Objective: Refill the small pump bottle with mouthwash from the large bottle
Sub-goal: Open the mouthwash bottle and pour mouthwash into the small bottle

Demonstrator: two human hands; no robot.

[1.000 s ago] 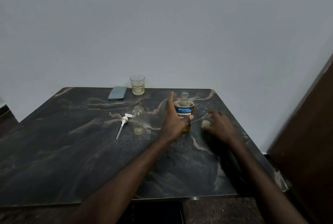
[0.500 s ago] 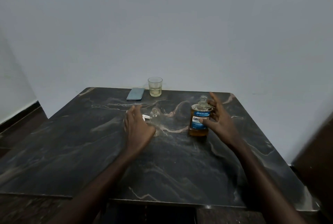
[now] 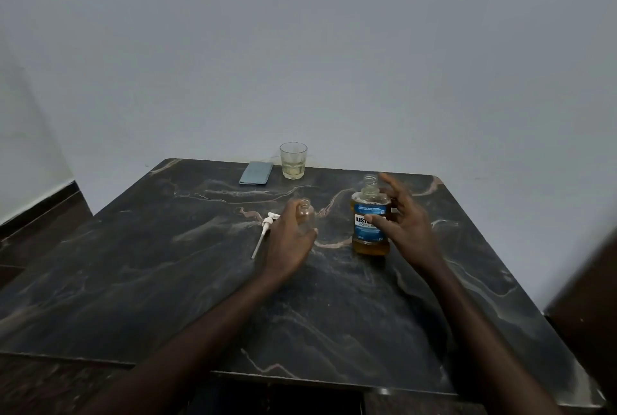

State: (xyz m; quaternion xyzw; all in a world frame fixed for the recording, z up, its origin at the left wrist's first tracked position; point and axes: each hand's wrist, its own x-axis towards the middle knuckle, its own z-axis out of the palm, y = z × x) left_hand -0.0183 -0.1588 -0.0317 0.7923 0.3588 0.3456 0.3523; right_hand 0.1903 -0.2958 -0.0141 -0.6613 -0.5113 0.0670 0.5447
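The small clear pump bottle stands uncapped on the dark marble table. My left hand curls round it, thumb in front and fingers behind. Its white pump head with dip tube lies flat on the table just left of that hand. The large mouthwash bottle, amber liquid with a blue label, stands uncapped to the right. My right hand is at its right side, thumb tip on the label, fingers spread and straight beside the neck. The large bottle's cap is hidden.
A drinking glass with a little pale liquid stands at the table's far edge by the wall. A flat blue-grey object lies beside the glass. A dark wooden panel stands to the right of the table.
My left hand left the large bottle and moved to the small bottle. My right hand moved from the small cap on the table to the large bottle's side.
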